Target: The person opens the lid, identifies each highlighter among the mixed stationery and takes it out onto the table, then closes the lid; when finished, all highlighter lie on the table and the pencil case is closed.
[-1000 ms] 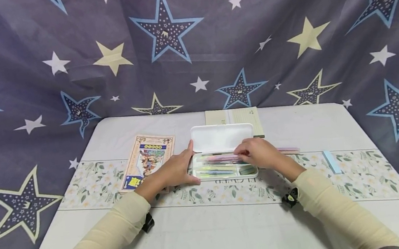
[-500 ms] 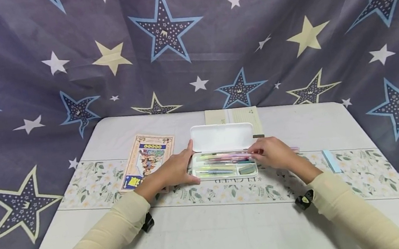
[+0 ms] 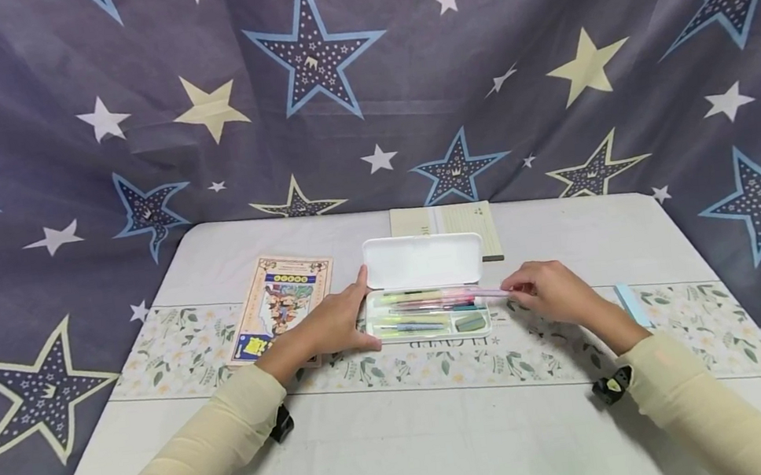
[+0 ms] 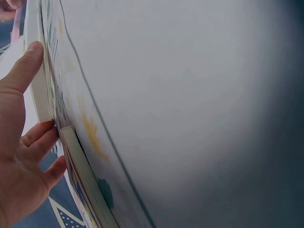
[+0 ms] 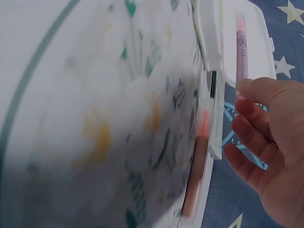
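Table (image 3: 407, 456): cloth-covered, spans the lower half of the head view; near edge cut off.

Pencil case (image 3: 422, 262): centre of frame, lid standing up, tray loaded with pens. Judged stiff, light plastic, smooth-walled, liable to slide if nudged; best held by the end walls, clear of the lid. Left hand (image 3: 337, 322), left of centre, has thumb and fingers spread apart and braced against the case's left end.

Right hand (image 3: 549, 290), right of centre, pinches one end of a purple pen (image 5: 242, 57) between thumb and fingertips. The pen's far end reaches over the case's right end, lid behind. Judged light, rigid and somewhat slippery; the barrel gives the sounder hold, the clear cap being possibly loose.

Second pen (image 5: 198, 166): lower right of the right wrist view, just beside the case, seemingly on the table; masked by the right hand in the head view.

Eraser-like block (image 3: 469, 324): tray's lower right compartment; too small to identify firmly.

Limits: pens in the tray overlap, count not established. Whether the purple pen touches the tray rim cannot be told. In the left wrist view the case's interior is out of sight.
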The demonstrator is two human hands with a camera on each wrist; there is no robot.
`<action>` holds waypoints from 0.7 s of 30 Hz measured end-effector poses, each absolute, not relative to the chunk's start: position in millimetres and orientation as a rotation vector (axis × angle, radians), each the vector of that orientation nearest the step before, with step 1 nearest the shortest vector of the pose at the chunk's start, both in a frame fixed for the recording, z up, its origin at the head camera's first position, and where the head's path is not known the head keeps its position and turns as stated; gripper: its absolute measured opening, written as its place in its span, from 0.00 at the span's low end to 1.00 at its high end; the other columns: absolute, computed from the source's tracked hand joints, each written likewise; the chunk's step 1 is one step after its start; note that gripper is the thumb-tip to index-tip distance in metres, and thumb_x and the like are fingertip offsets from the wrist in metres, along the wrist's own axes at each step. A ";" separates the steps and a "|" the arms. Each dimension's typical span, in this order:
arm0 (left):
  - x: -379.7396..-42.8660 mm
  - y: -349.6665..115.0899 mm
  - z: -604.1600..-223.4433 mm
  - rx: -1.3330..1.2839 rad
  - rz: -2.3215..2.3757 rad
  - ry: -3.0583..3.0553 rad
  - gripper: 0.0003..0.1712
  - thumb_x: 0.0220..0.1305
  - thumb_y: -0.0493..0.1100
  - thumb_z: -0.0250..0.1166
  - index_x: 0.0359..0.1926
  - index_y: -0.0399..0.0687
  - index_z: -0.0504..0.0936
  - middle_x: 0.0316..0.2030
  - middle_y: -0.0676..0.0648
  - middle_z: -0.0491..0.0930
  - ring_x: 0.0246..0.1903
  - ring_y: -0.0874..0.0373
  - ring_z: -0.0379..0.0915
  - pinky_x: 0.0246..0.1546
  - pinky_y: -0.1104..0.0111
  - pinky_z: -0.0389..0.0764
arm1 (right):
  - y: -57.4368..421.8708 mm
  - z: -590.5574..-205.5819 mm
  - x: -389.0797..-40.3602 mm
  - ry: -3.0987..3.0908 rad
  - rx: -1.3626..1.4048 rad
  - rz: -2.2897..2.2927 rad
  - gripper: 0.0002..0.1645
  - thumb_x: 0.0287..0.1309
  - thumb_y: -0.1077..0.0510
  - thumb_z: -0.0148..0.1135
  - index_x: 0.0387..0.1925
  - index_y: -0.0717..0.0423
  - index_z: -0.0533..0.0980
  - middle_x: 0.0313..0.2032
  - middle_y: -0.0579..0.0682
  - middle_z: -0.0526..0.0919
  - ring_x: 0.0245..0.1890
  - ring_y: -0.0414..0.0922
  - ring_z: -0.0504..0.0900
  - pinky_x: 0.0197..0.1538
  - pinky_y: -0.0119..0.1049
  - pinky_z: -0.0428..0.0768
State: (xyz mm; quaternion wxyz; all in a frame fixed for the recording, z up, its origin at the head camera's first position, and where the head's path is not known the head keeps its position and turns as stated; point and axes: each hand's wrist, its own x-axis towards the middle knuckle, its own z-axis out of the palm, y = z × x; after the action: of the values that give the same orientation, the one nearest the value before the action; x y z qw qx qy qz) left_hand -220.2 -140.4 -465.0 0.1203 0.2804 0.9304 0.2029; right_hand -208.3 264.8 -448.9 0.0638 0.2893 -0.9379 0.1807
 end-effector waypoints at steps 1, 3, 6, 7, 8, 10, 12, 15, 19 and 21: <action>-220.2 -140.5 -464.9 0.816 0.593 2.716 0.83 0.49 0.67 0.78 0.81 0.44 0.24 0.71 0.48 0.69 0.54 0.54 0.78 0.57 0.56 0.76 | 267.0 -448.7 -207.7 -2.834 0.868 0.546 0.07 0.60 0.61 0.72 0.41 0.52 0.89 0.32 0.45 0.87 0.29 0.36 0.80 0.35 0.36 0.79; -220.0 -140.6 -464.8 0.811 0.593 2.714 0.83 0.50 0.67 0.78 0.81 0.45 0.23 0.71 0.49 0.69 0.54 0.54 0.78 0.57 0.56 0.75 | 271.0 -448.2 -206.2 -2.843 0.858 0.551 0.08 0.60 0.61 0.72 0.42 0.53 0.89 0.33 0.46 0.88 0.28 0.35 0.79 0.34 0.35 0.78; -219.7 -140.8 -465.0 0.812 0.598 2.711 0.83 0.50 0.67 0.78 0.81 0.46 0.24 0.71 0.49 0.69 0.55 0.54 0.78 0.57 0.56 0.75 | 276.9 -447.9 -204.1 -2.869 0.832 0.553 0.08 0.60 0.61 0.72 0.42 0.53 0.89 0.34 0.47 0.88 0.26 0.34 0.75 0.32 0.34 0.75; -219.7 -140.9 -465.2 0.813 0.597 2.712 0.83 0.50 0.67 0.78 0.81 0.45 0.24 0.71 0.49 0.69 0.55 0.54 0.78 0.58 0.56 0.75 | 278.9 -447.8 -203.4 -2.878 0.823 0.554 0.08 0.60 0.61 0.72 0.42 0.52 0.89 0.34 0.46 0.88 0.26 0.34 0.75 0.32 0.34 0.74; -219.8 -141.1 -465.4 0.813 0.596 2.712 0.83 0.50 0.67 0.78 0.81 0.45 0.24 0.71 0.49 0.69 0.55 0.54 0.78 0.58 0.56 0.75 | 280.9 -447.8 -202.6 -2.885 0.814 0.553 0.08 0.60 0.61 0.72 0.42 0.52 0.89 0.34 0.46 0.88 0.26 0.34 0.74 0.32 0.34 0.74; -220.1 -141.2 -465.7 0.813 0.590 2.713 0.83 0.49 0.68 0.78 0.81 0.45 0.24 0.70 0.49 0.69 0.55 0.54 0.78 0.58 0.56 0.75 | 285.1 -448.2 -201.1 -2.888 0.806 0.545 0.07 0.60 0.61 0.72 0.41 0.51 0.89 0.34 0.46 0.88 0.27 0.34 0.75 0.33 0.34 0.75; -220.3 -141.2 -465.6 0.808 0.587 2.712 0.83 0.49 0.68 0.78 0.81 0.45 0.23 0.71 0.49 0.69 0.55 0.54 0.78 0.58 0.56 0.75 | 289.6 -449.4 -199.6 -2.883 0.806 0.536 0.07 0.60 0.61 0.72 0.41 0.51 0.89 0.33 0.45 0.87 0.27 0.33 0.75 0.33 0.34 0.75; -220.4 -140.9 -464.8 0.816 0.589 2.715 0.83 0.49 0.68 0.78 0.81 0.44 0.24 0.70 0.48 0.69 0.56 0.53 0.78 0.59 0.56 0.75 | 296.1 -451.9 -197.7 -2.869 0.810 0.523 0.09 0.59 0.61 0.72 0.42 0.52 0.89 0.31 0.45 0.86 0.26 0.33 0.74 0.32 0.33 0.74; -220.1 -140.1 -464.2 0.833 0.596 2.720 0.83 0.49 0.67 0.78 0.81 0.42 0.26 0.70 0.47 0.70 0.57 0.52 0.77 0.60 0.55 0.75 | 303.9 -454.7 -196.1 -2.883 0.789 0.516 0.10 0.59 0.61 0.72 0.44 0.52 0.89 0.31 0.44 0.85 0.24 0.32 0.71 0.30 0.32 0.72; -219.9 -139.7 -464.3 0.833 0.599 2.719 0.83 0.49 0.67 0.79 0.81 0.42 0.26 0.70 0.46 0.70 0.57 0.52 0.77 0.60 0.55 0.75 | 308.1 -455.7 -196.0 -2.899 0.774 0.516 0.11 0.60 0.61 0.72 0.44 0.51 0.89 0.30 0.44 0.85 0.24 0.32 0.70 0.30 0.32 0.71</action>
State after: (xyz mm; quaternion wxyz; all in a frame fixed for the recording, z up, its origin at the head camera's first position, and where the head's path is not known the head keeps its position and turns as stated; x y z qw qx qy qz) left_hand -219.9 -139.7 -464.3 0.1172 0.2847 0.9292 0.2046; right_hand -196.0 308.1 -455.7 0.0483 0.2539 -0.9511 0.1693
